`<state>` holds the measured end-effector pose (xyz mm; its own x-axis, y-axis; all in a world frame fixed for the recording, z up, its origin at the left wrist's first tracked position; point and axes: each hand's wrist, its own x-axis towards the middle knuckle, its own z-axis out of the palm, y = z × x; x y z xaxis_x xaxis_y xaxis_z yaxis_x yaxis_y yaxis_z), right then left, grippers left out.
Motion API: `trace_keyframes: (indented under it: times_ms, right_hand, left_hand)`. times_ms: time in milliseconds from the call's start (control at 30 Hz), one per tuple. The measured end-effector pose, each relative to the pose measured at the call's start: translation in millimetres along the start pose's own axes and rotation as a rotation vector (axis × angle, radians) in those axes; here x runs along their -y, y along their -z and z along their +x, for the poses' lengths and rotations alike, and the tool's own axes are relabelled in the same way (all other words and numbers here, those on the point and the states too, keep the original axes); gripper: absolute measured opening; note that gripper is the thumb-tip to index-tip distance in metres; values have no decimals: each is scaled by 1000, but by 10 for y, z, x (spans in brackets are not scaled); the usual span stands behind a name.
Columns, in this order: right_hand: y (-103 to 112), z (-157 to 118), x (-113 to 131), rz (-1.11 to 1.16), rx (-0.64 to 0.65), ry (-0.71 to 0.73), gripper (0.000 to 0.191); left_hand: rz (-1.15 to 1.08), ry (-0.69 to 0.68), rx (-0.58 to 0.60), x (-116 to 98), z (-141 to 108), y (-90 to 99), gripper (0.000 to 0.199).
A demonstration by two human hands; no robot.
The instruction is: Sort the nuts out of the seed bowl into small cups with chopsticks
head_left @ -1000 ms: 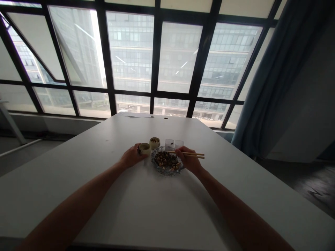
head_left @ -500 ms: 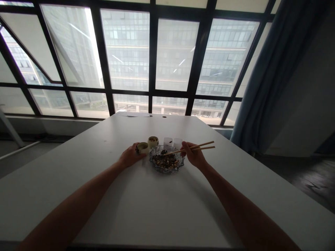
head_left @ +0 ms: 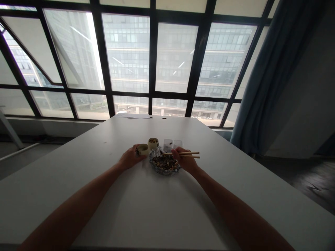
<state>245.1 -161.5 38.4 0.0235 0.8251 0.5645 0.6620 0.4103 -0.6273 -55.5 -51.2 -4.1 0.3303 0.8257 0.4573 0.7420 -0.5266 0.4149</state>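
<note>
My left hand (head_left: 130, 157) is wrapped round a small pale green cup (head_left: 142, 149) standing at the left edge of a clear glass bowl. The glass bowl (head_left: 165, 171) holds a mix of dark seeds and lighter nuts (head_left: 167, 162). A pair of wooden chopsticks (head_left: 190, 153) is pinched in my right hand (head_left: 184, 160), over the bowl's right side. Their tips point left, above the back of the bowl; a small dark piece shows by the tips, but whether they grip it is unclear.
Behind the bowl stand a second pale cup (head_left: 153, 143) with light brown pieces and two clear plastic cups (head_left: 168, 144), (head_left: 178, 143), the left one with a dark piece. The white table (head_left: 162, 209) reaches toward the windows. A blue curtain (head_left: 256, 94) hangs right.
My right hand and the chopsticks have moved left, and the chopstick tips now lie farther left over the back of the bowl. My left hand stays on the cup.
</note>
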Motion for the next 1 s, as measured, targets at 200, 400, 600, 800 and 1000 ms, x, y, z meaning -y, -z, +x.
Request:
trace_keyframes:
  times_ms: [200,400,600,800,1000]
  right_hand:
    - [4,21,-5,263,-109,-75,53]
    - [93,139,-160,701,-233,-449,56]
    - [152,180,-229,684,-217,-446,51]
    - [202,51,-82,371,-281,-164,56]
    - [195,-21,35,239,-278,18,55]
  left_hand:
    - [5,11,-15,10,-3,-9,76]
    - [3,20,14,-19,-7,21,75]
    - [-2,36,26,-43,-11,42,74]
    - [-6,42,36,-71,-14,59,75]
    - [-8,38,28,-75,-14,50,73]
